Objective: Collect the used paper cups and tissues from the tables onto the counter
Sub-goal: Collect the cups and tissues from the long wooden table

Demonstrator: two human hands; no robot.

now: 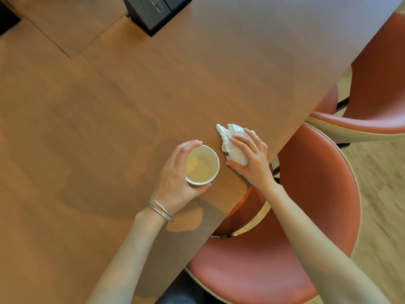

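Observation:
A white paper cup stands upright on the wooden table, near its right edge. My left hand curls round the cup's left side, fingers over the far rim and thumb at the near rim. Just to the right lies a crumpled white tissue. My right hand lies on top of the tissue, its fingers and thumb closing round it. The cup looks empty inside.
A black power socket box sits at the table's far side. Two red padded chairs stand along the table's right edge, over a light carpeted floor. The table edge runs diagonally just right of my hands.

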